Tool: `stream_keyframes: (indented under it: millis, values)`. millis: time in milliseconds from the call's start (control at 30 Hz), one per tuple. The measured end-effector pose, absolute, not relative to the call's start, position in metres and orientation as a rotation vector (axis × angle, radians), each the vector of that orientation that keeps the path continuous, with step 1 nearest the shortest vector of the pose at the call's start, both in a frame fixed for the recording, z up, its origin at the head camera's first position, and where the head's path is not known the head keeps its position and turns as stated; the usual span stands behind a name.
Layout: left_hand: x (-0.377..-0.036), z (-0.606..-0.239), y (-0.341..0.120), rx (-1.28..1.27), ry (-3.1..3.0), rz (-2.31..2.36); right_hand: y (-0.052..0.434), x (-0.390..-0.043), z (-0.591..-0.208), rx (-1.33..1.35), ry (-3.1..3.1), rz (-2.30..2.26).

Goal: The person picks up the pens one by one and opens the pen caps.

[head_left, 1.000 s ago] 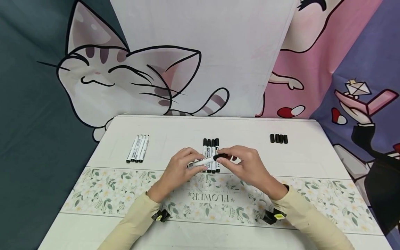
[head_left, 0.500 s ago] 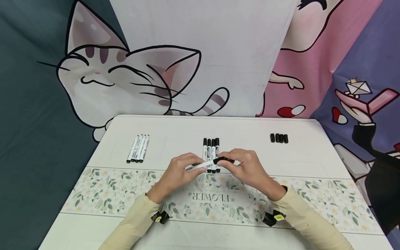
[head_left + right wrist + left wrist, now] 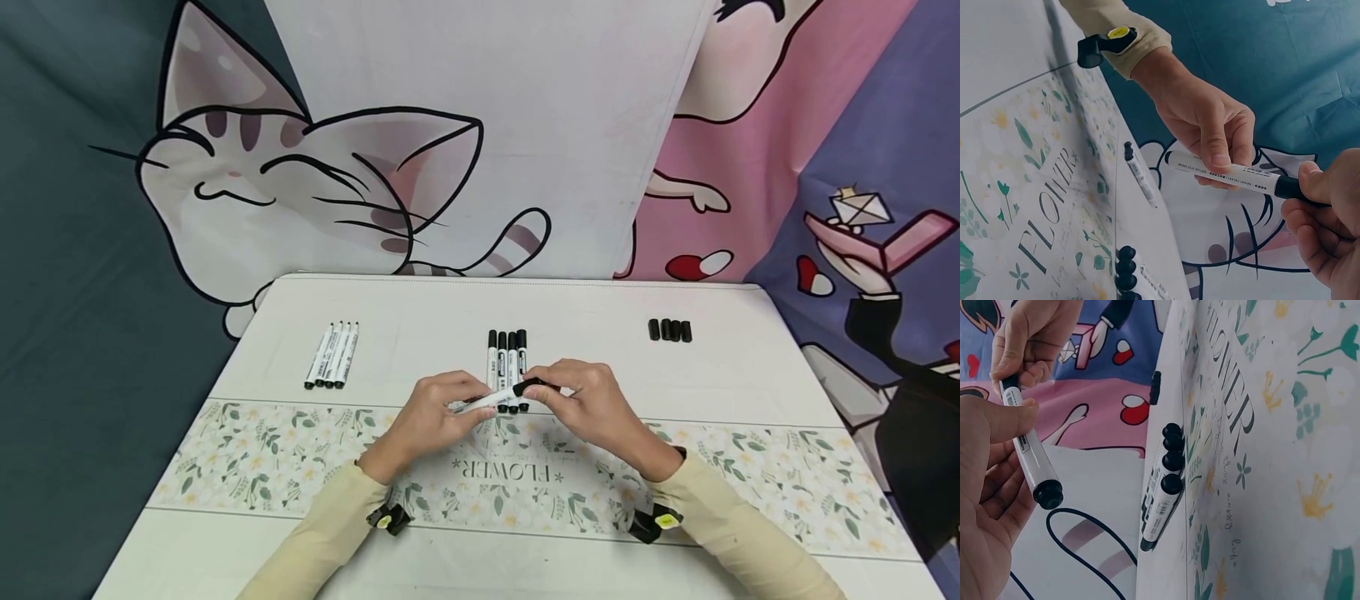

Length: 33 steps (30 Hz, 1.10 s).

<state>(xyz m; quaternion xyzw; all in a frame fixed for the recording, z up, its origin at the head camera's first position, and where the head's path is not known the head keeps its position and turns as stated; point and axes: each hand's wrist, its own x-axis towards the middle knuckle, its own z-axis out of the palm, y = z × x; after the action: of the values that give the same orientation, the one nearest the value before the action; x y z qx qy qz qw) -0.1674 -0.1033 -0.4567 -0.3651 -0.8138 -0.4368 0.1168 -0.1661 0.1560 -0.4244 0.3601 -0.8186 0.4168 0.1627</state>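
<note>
Both hands share one white marker (image 3: pixel 1250 177) with a black cap, raised above the middle of the table. My left hand (image 3: pixel 438 410) pinches its white barrel between thumb and fingers, close to the black end plug (image 3: pixel 1048 494). At the other end, my right hand (image 3: pixel 592 402) grips the black cap (image 3: pixel 1291 187), which sits against the barrel. Below and behind the held marker, a row of capped markers (image 3: pixel 512 354) lies side by side, partly covered by it in the head view.
Several uncapped markers (image 3: pixel 332 357) lie in a row at the left, tips pointing away. Loose black caps (image 3: pixel 670 331) stand grouped at the far right. A floral strip printed FLOWER (image 3: pixel 506 472) crosses the white table (image 3: pixel 420 304). Cartoon-printed cloth (image 3: pixel 480 192) hangs behind the far edge.
Both hands have lowered slightly with the marker, coming a little nearer the table's front. The grip on barrel and cap stays the same; the rows of markers and caps have not moved.
</note>
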Motion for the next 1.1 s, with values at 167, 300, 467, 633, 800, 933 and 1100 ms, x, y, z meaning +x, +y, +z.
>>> stream_keyframes:
  millis: [167, 300, 467, 633, 800, 933, 1100]
  values:
    - [-0.168, -0.457, -0.103, -1.091, -2.388, -1.266, 0.157, -0.167, -0.426, 1.05, -2.319, 1.155]
    - [-0.167, -0.458, -0.104, -1.11, -2.378, -1.249, 0.157, -0.168, -0.425, 1.101, -2.281, 1.11]
    - [-0.166, -0.459, -0.106, -1.087, -2.355, -1.281, 0.158, -0.166, -0.421, 1.077, -2.312, 1.143]
    - [-0.168, -0.461, -0.109, -1.046, -2.39, -1.312, 0.16, -0.165, -0.419, 0.986, -2.38, 1.188]
    - [-0.168, -0.46, -0.112, -1.012, -2.395, -1.337, 0.162, -0.166, -0.419, 0.922, -2.361, 1.203]
    - [-0.169, -0.46, -0.117, -0.985, -2.398, -1.303, 0.164, -0.169, -0.417, 0.89, -2.323, 1.2]
    - [-0.17, -0.458, -0.124, -0.928, -2.405, -1.239, 0.17, -0.172, -0.412, 0.855, -2.321, 1.21]
